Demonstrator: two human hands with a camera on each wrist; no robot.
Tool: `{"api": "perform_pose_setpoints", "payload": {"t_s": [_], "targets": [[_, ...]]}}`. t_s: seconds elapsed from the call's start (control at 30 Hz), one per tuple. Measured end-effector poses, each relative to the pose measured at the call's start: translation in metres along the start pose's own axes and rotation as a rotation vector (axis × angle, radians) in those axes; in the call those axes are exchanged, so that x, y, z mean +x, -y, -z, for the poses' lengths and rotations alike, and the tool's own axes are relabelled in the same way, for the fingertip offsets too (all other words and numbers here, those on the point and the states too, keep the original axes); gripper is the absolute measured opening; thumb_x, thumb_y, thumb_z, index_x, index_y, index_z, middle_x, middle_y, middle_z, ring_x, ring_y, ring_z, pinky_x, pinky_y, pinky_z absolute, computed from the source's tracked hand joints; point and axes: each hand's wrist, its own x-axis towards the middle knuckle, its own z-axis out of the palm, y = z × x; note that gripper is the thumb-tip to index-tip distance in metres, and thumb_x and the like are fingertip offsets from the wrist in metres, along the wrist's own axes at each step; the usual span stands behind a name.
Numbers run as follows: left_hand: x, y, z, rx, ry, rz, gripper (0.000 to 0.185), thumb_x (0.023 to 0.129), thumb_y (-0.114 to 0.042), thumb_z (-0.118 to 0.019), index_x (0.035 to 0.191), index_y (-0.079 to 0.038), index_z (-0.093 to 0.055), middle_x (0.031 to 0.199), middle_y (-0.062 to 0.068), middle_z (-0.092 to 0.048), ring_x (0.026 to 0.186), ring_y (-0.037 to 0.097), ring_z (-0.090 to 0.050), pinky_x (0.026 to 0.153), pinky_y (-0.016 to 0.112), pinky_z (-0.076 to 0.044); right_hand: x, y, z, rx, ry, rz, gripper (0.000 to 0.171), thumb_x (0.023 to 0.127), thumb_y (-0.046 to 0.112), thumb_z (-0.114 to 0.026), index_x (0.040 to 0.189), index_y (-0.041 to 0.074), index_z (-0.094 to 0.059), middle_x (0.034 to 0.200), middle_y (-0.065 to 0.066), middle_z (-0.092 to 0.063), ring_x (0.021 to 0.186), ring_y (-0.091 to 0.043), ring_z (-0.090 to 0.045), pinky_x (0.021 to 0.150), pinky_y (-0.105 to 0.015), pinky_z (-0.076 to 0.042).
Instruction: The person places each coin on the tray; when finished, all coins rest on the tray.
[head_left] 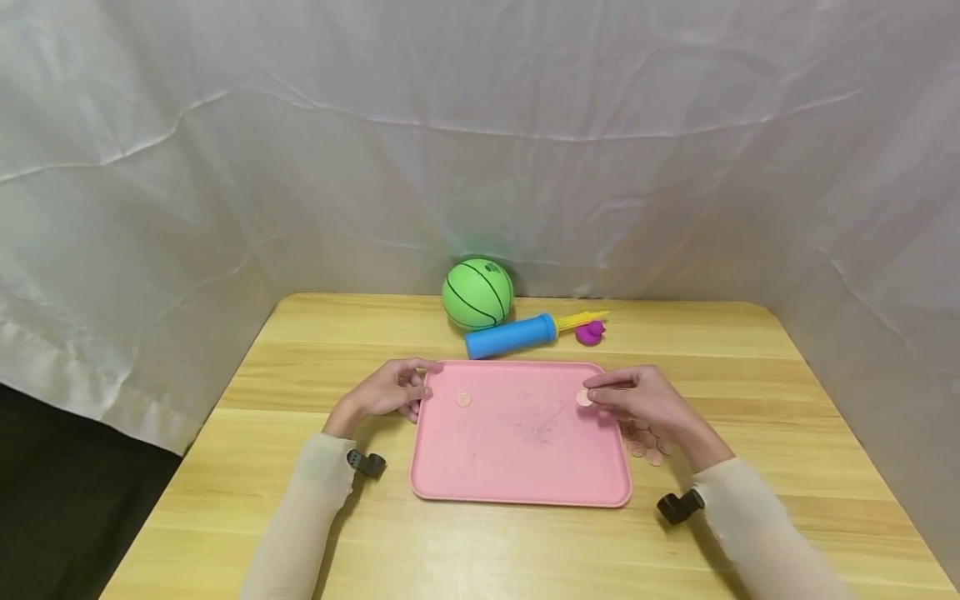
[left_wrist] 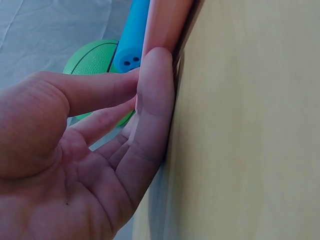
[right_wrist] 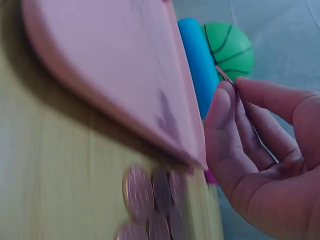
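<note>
Wooden table carries a pink tray lying flat at center, long axis running left to right across the person. Behind the tray sit a green ball, a blue pump lying along the tray's far edge, and a small purple piece just right of the pump.

Left hand rests at the tray's left rim near the far corner. In the left wrist view the fingers lie straight against the tray's edge, thumb spread apart, holding nothing; it braces the tray.

Right hand is over the tray's right rim near the far corner. It pinches a small coin between thumb and fingertips; the right wrist view shows the coin edge-on at the fingertips, other fingers loosely curled. The coin is held just above or on the tray surface at its right side; contact cannot be told.

A second coin lies flat on the tray at the left, near the left hand, well apart from the pinched one. A pile of coins sits on the table just beside the tray's right edge, under the right hand, so the right hand is far nearer to it.
</note>
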Motion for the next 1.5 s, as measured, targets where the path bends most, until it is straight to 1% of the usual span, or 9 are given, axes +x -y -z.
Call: {"api": "perform_pose_setpoints", "payload": {"t_s": [0.17, 0.27, 0.47, 0.6, 0.77, 1.0, 1.1, 1.27, 1.5], "targets": [[0.001, -0.001, -0.001, 0.001, 0.008, -0.001, 0.052, 0.107, -0.002, -0.064, 0.157, 0.000, -0.055, 0.097, 0.013, -0.064, 0.071, 0.018, -0.070, 0.067, 0.034, -0.072, 0.011, 0.006, -0.020, 0.074, 0.051, 0.005, 0.043, 0.100, 0.013, -0.080, 0.135, -0.010, -0.071, 0.116, -0.015, -0.084, 0.100, -0.022, -0.084, 0.090, -0.038, -0.072], [0.003, -0.001, -0.002, 0.017, 0.012, -0.005, 0.052, 0.107, -0.003, -0.064, 0.158, 0.000, -0.055, 0.098, 0.015, -0.066, 0.072, 0.018, -0.071, 0.066, 0.035, -0.071, 0.018, 0.010, -0.030, 0.061, 0.072, 0.022, 0.042, 0.100, 0.011, -0.080, 0.134, -0.011, -0.071, 0.117, -0.017, -0.083, 0.102, -0.024, -0.084, 0.090, -0.040, -0.072], [0.003, -0.001, 0.000, 0.033, 0.007, -0.011, 0.052, 0.106, -0.003, -0.064, 0.157, 0.000, -0.055, 0.097, 0.015, -0.065, 0.071, 0.020, -0.070, 0.064, 0.033, -0.071, 0.033, 0.019, -0.051, -0.038, 0.076, 0.067, 0.036, 0.098, 0.017, -0.083, 0.127, -0.005, -0.078, 0.112, -0.016, -0.084, 0.096, -0.020, -0.084, 0.083, -0.032, -0.072], [0.004, 0.000, 0.002, 0.030, 0.010, -0.012, 0.051, 0.107, -0.002, -0.064, 0.157, 0.000, -0.055, 0.097, 0.014, -0.065, 0.071, 0.019, -0.070, 0.065, 0.034, -0.071, 0.043, 0.024, -0.064, -0.065, 0.065, 0.046, 0.032, 0.098, 0.020, -0.084, 0.124, 0.003, -0.081, 0.109, -0.011, -0.085, 0.091, -0.017, -0.082, 0.082, -0.029, -0.071], [0.005, 0.001, 0.002, 0.024, 0.006, -0.001, 0.051, 0.107, -0.002, -0.063, 0.157, -0.001, -0.056, 0.097, 0.013, -0.065, 0.072, 0.018, -0.071, 0.066, 0.035, -0.072, 0.054, 0.030, -0.080, -0.083, 0.047, 0.035, 0.028, 0.097, 0.023, -0.085, 0.122, 0.009, -0.084, 0.111, -0.007, -0.085, 0.094, -0.015, -0.081, 0.083, -0.025, -0.069], [0.004, 0.002, 0.003, 0.015, -0.002, 0.015, 0.051, 0.107, -0.002, -0.064, 0.158, -0.002, -0.056, 0.097, 0.012, -0.064, 0.071, 0.018, -0.071, 0.067, 0.037, -0.072, 0.068, 0.040, -0.100, -0.089, 0.054, 0.084, 0.027, 0.096, 0.016, -0.085, 0.120, 0.004, -0.083, 0.105, -0.010, -0.086, 0.082, -0.011, -0.077, 0.071, -0.023, -0.064], [0.003, 0.003, 0.003, 0.021, -0.002, 0.015, 0.051, 0.107, -0.001, -0.064, 0.157, -0.001, -0.056, 0.096, 0.013, -0.063, 0.071, 0.018, -0.071, 0.067, 0.037, -0.072, 0.074, 0.042, -0.109, -0.073, 0.059, 0.106, 0.028, 0.095, 0.014, -0.085, 0.120, 0.001, -0.083, 0.104, -0.012, -0.085, 0.080, -0.009, -0.075, 0.069, -0.021, -0.063], [0.002, 0.002, 0.003, 0.013, -0.001, 0.012, 0.051, 0.107, -0.001, -0.064, 0.157, 0.000, -0.055, 0.097, 0.013, -0.063, 0.071, 0.018, -0.071, 0.067, 0.038, -0.072, 0.082, 0.040, -0.123, -0.070, 0.064, 0.106, 0.026, 0.093, 0.015, -0.088, 0.115, 0.002, -0.084, 0.102, -0.012, -0.086, 0.078, -0.010, -0.076, 0.068, -0.022, -0.063], [0.002, 0.003, 0.002, -0.004, 0.003, 0.012, 0.052, 0.106, -0.001, -0.065, 0.157, 0.000, -0.055, 0.098, 0.014, -0.064, 0.071, 0.018, -0.071, 0.067, 0.038, -0.072, 0.084, 0.042, -0.131, -0.168, 0.050, 0.129, 0.021, 0.089, 0.020, -0.093, 0.104, 0.008, -0.087, 0.097, -0.007, -0.086, 0.076, -0.011, -0.071, 0.067, -0.022, -0.061]]}}
